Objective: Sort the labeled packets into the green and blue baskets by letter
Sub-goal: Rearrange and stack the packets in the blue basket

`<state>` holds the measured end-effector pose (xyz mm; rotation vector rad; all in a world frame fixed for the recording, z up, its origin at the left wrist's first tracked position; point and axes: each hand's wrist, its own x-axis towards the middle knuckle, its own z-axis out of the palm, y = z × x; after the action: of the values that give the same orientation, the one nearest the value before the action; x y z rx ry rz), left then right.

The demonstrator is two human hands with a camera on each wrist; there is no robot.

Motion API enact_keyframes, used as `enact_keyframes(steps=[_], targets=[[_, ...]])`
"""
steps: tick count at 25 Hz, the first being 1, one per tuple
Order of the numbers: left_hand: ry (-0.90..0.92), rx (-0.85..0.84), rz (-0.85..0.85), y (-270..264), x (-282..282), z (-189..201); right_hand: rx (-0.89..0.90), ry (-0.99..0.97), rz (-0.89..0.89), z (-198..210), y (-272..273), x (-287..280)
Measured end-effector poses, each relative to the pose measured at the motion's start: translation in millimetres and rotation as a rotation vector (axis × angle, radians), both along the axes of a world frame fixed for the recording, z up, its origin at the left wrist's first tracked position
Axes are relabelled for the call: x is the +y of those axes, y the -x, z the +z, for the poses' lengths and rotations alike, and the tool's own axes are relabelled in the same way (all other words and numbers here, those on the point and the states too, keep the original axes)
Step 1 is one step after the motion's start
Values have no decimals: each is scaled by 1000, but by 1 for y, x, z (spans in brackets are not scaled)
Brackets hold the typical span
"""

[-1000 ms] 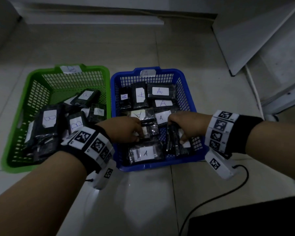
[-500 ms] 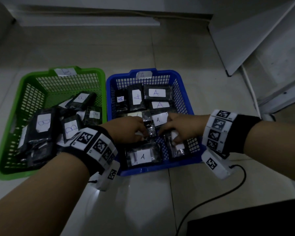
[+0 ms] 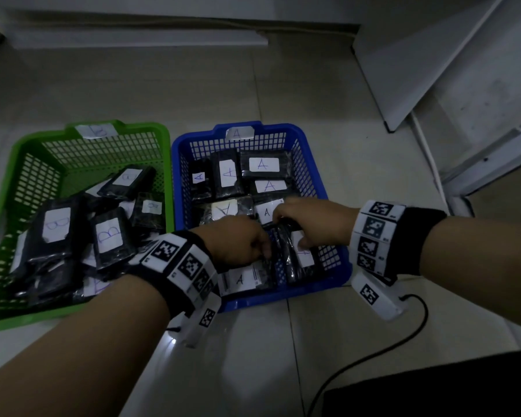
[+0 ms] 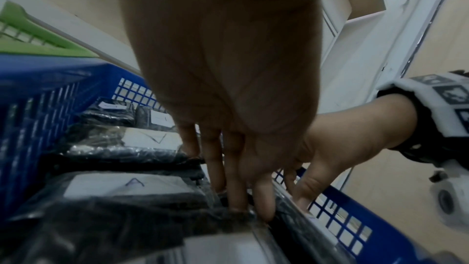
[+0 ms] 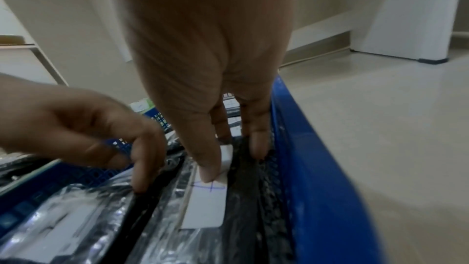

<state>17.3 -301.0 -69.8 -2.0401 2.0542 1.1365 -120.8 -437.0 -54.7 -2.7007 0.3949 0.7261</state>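
Note:
A green basket (image 3: 18, 152) tagged B holds several black packets labelled B (image 3: 110, 236). Beside it on the right, a blue basket (image 3: 283, 127) tagged A holds several packets labelled A (image 3: 262, 165). Both hands are inside the blue basket's near right corner. My right hand (image 3: 295, 233) pinches an upright packet (image 5: 205, 208), with the thumb on its white label and the fingers on the far side. My left hand (image 3: 263, 251) has thumb and fingers close together on the top edge of the neighbouring upright packet (image 4: 228, 220). A flat A packet (image 3: 241, 279) lies under my left wrist.
The baskets sit side by side on a pale tiled floor. A black cable (image 3: 373, 356) runs from my right wrist across the floor. A white panel (image 3: 418, 70) leans at the back right. A dark object (image 3: 433, 386) fills the lower right corner.
The hands have drawn closer together. The packet held up between them half a second ago now stands on edge low in the blue basket's right corner.

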Motion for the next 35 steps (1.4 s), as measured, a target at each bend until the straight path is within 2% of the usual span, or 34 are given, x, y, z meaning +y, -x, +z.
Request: enact_keyframes(steps=[4, 7, 10, 12, 15, 19, 26, 31, 33, 35], targets=[[205, 0, 34, -7, 1, 2, -130, -79, -118, -4, -9, 0], [155, 12, -64, -5, 4, -3, -152, -178, -263, -1, -9, -9], [59, -103, -183, -3, 6, -7, -56, -81, -196, -1, -5, -9], [103, -150, -187, -5, 5, -5, 26, -37, -144, -4, -2, -5], [240, -93, -188, -1, 4, -3, 42, 3, -119, -10, 1, -3], [178, -145, -307, 11, 3, -3, 31, 33, -92, -11, 3, -5], [155, -86, -283, 8, 3, -1, 79, 124, 61, -21, 5, 4], [114, -60, -255, 7, 4, 2, 148, 235, 92, -16, -5, 0], [162, -32, -147, 1, 6, 6, 125, 241, 51, -10, -8, 2], [237, -194, 16, -12, 10, 11, -33, 198, -39, -4, -15, 5]])
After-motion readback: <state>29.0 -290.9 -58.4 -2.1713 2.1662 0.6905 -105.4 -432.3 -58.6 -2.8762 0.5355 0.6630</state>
